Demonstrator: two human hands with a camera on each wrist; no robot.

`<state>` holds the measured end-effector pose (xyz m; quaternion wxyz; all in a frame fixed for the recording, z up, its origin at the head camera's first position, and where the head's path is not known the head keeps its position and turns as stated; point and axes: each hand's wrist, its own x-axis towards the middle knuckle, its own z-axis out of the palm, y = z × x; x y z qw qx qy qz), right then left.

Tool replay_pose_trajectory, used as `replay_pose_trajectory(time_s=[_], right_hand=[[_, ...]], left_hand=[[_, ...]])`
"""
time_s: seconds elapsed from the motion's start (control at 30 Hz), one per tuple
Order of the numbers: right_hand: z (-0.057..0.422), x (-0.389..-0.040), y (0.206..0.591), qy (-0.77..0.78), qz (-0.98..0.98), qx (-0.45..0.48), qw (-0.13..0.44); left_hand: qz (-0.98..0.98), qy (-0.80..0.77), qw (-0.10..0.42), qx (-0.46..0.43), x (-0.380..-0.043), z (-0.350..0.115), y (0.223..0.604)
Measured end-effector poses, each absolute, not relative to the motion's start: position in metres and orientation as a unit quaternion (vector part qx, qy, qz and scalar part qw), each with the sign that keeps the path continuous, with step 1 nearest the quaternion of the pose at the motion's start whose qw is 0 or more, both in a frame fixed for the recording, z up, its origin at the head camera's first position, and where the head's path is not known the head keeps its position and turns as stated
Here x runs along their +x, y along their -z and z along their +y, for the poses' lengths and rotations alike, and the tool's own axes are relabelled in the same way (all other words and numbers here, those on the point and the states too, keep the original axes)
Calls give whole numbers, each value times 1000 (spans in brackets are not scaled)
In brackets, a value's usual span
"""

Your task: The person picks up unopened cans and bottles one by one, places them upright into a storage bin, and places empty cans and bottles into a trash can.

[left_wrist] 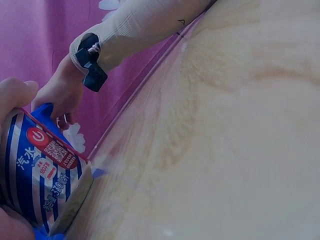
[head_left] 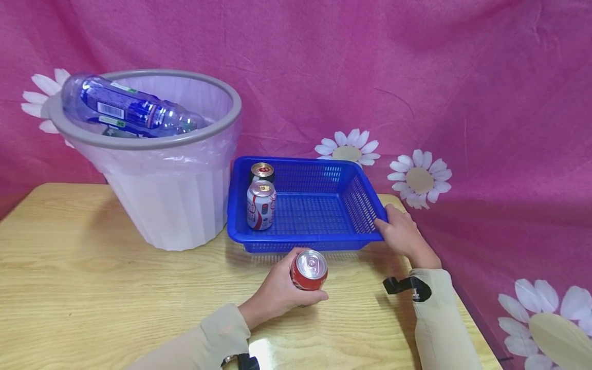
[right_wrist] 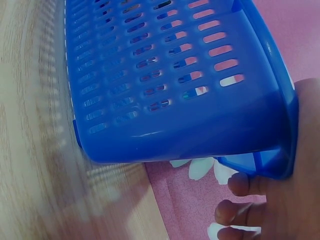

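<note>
My left hand (head_left: 279, 290) grips a drink can (head_left: 309, 272) in front of the basket, its silver top facing up. The can looks red in the head view; in the left wrist view its side (left_wrist: 42, 170) has blue and white stripes and a red label. My right hand (head_left: 403, 232) holds the blue plastic basket (head_left: 296, 238) by its right front corner, thumb over the rim. From the right wrist view, its fingers (right_wrist: 240, 212) curl under the corner of the slotted basket (right_wrist: 175, 127). Two cans stand inside at the left: a white and red one (head_left: 261, 208) before a dark one (head_left: 262, 170).
Left of the basket stands a white bin (head_left: 180, 205) with a grey rim and a clear liner. A plastic bottle (head_left: 125, 105) with a blue label lies across its mouth. The wooden table (head_left: 92, 288) meets a pink flowered cloth (head_left: 287, 61) behind and at right.
</note>
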<state>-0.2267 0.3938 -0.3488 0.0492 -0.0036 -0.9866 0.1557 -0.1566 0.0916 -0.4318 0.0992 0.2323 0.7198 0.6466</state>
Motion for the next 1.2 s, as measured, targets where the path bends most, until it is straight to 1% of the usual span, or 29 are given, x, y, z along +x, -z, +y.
replay_pose_trajectory(time_s=[0.23, 0.6, 1.2], right_hand=[[393, -225, 348, -157, -987, -7, 46], [394, -226, 349, -156, -987, -6, 43], [394, -227, 348, -155, -987, 4, 42]], left_hand=[[718, -649, 105, 229, -157, 92, 433], [715, -652, 101, 231, -156, 92, 433], [723, -647, 72, 230, -154, 94, 431]])
